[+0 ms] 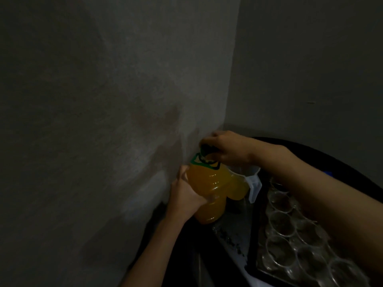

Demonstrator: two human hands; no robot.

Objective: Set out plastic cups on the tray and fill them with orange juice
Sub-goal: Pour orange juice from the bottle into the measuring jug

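Head view: cups [290,230] sit empty on the tray [261,264], left hand [186,195] clamps the juice bottle [209,189] while right hand [226,148] grips its cap [207,149], all pouring left.

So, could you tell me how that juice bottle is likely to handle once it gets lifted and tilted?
Probably heavy: the juice bottle looks nearly full. The left hand grips its narrow waist, which should help against slipping. Its thin plastic may flex when squeezed, and with the right hand at the cap, juice could surge.
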